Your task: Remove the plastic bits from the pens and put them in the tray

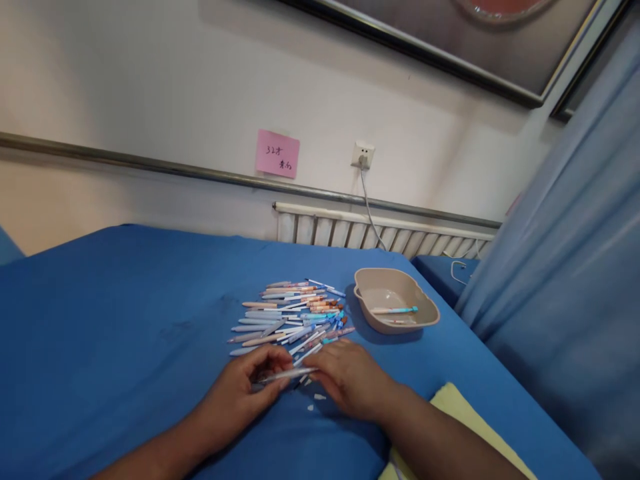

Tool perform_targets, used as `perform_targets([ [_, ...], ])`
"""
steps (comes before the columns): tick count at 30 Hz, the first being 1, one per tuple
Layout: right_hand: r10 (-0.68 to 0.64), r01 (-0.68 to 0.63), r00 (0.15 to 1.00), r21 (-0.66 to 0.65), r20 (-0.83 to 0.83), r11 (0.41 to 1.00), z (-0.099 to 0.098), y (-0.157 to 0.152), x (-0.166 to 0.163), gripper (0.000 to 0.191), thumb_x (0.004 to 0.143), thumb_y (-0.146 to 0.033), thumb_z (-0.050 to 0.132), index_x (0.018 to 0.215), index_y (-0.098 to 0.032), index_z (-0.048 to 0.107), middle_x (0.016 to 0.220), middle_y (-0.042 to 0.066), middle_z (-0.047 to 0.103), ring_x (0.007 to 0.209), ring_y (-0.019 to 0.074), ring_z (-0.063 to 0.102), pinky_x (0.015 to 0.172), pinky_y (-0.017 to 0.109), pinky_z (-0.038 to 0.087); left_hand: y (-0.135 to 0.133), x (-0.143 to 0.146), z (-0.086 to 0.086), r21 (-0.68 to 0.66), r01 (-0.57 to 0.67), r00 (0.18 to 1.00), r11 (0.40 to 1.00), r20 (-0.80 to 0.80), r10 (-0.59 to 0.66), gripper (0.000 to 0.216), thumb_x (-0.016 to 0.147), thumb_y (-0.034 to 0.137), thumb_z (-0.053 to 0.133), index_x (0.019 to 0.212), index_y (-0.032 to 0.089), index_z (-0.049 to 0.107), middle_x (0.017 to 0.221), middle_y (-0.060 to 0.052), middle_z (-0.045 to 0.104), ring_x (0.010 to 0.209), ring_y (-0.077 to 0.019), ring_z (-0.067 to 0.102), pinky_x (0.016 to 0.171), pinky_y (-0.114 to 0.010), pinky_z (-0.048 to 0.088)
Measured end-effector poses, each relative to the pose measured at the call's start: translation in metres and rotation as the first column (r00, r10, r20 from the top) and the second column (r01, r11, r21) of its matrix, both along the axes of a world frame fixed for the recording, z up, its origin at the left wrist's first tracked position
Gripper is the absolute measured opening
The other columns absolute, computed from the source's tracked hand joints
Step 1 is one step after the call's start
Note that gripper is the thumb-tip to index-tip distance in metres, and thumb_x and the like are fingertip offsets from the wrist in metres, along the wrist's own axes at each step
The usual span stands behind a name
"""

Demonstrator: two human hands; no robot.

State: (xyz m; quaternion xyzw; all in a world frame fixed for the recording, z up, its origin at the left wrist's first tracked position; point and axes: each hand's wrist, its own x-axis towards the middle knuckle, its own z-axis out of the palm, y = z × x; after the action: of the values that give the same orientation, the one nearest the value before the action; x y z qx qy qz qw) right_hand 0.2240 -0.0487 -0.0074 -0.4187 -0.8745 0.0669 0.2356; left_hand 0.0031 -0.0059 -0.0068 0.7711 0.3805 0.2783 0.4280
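Observation:
A slim pale pen [290, 375] lies level between my two hands, low in the head view. My left hand [253, 387] pinches its left end between thumb and fingers. On its right end, my right hand [350, 380] is closed, fingertips pressed together. Just beyond my hands spreads a pile of pens and pen parts [290, 313], with grey and peach barrels at the left and white sticks and blue, orange and brown pieces at the right. Small white bits [319, 397] lie on the blue cloth beside my right hand.
A beige plastic basin [363, 280] stands right of the pile with a blue-ended pen [400, 310] in it. Yellow cloth [457, 407] lies under my right forearm. A blue curtain [565, 253] hangs at the right. Behind the blue-covered surface [125, 300] are a radiator [340, 230] and a metal rail [200, 173].

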Motion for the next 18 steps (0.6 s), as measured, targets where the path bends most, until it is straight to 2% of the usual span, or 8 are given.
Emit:
perform_targets([
  [2,-0.007,0.006,1.0,0.015,0.031,1.0,0.0,-0.002,-0.004,0.022,0.091,-0.025,0.047,0.11,-0.021,0.058,0.095,0.006,0.068,0.089,0.0198,0.059,0.08,0.032,0.041,-0.001,-0.001,0.003,0.029,0.015,1.0,0.999,-0.02,-0.014,0.025,0.076,0.037,0.06,0.097,0.023,0.062,0.088,-0.003,0.067,0.082,-0.0198,0.061,0.077,-0.031,0.05],
  [5,-0.087,0.088,0.995,0.023,-0.04,0.996,0.008,-0.002,0.004,0.019,0.09,-0.022,0.048,0.106,-0.022,0.059,0.095,0.006,0.067,0.088,0.0197,0.059,0.079,0.031,0.041,-0.001,-0.002,0.008,0.069,-0.011,1.0,0.998,-0.001,0.011,0.029,0.076,0.038,0.061,0.102,0.024,0.064,0.094,-0.004,0.068,0.086,-0.0214,0.062,0.08,-0.031,0.05],
  [7,-0.187,0.192,0.974,0.029,-0.127,0.981,0.019,0.0,0.025,0.018,0.089,-0.02,0.048,0.103,-0.022,0.06,0.095,0.006,0.067,0.086,0.0192,0.059,0.077,0.03,0.042,0.0,-0.003,0.011,0.072,-0.052,0.999,0.996,0.017,0.051,0.027,0.078,0.039,0.059,0.1,0.024,0.065,0.094,-0.005,0.068,0.085,-0.0218,0.062,0.08,-0.03,0.049],
  [10,-0.354,0.36,0.909,-0.013,-0.219,0.933,0.04,0.009,0.077,0.014,0.088,-0.022,0.05,0.096,-0.02,0.061,0.092,0.005,0.065,0.085,0.0179,0.058,0.076,0.029,0.043,0.003,-0.004,0.011,0.058,-0.094,0.995,0.994,0.017,0.093,0.024,0.079,0.039,0.057,0.094,0.024,0.067,0.09,-0.004,0.069,0.082,-0.0211,0.062,0.077,-0.028,0.049],
  [14,-0.473,0.471,0.881,-0.125,0.015,0.873,0.053,0.034,0.15,0.012,0.083,-0.021,0.056,0.089,-0.019,0.066,0.092,0.006,0.065,0.089,0.0178,0.058,0.081,0.028,0.042,0.009,-0.004,0.003,0.043,-0.045,0.999,0.998,-0.012,0.046,0.022,0.08,0.04,0.054,0.088,0.024,0.068,0.085,-0.002,0.069,0.08,-0.0205,0.062,0.073,-0.026,0.049],
  [16,-0.536,0.569,0.819,-0.173,0.203,0.804,0.049,0.05,0.171,0.014,0.081,-0.02,0.057,0.09,-0.018,0.068,0.094,0.006,0.066,0.089,0.0171,0.059,0.08,0.026,0.042,0.013,-0.004,-0.001,0.029,-0.019,0.999,0.999,-0.025,0.02,0.023,0.08,0.041,0.053,0.086,0.024,0.067,0.083,-0.002,0.068,0.079,-0.0203,0.062,0.072,-0.026,0.048],
  [18,-0.551,0.602,0.793,-0.192,0.262,0.775,0.04,0.067,0.181,0.016,0.079,-0.019,0.059,0.091,-0.017,0.069,0.095,0.007,0.067,0.087,0.0175,0.059,0.077,0.025,0.042,0.015,-0.003,-0.003,0.016,-0.007,0.999,1.0,-0.033,0.007,0.024,0.081,0.042,0.052,0.084,0.024,0.067,0.081,-0.001,0.067,0.078,-0.02,0.061,0.072,-0.026,0.048],
])
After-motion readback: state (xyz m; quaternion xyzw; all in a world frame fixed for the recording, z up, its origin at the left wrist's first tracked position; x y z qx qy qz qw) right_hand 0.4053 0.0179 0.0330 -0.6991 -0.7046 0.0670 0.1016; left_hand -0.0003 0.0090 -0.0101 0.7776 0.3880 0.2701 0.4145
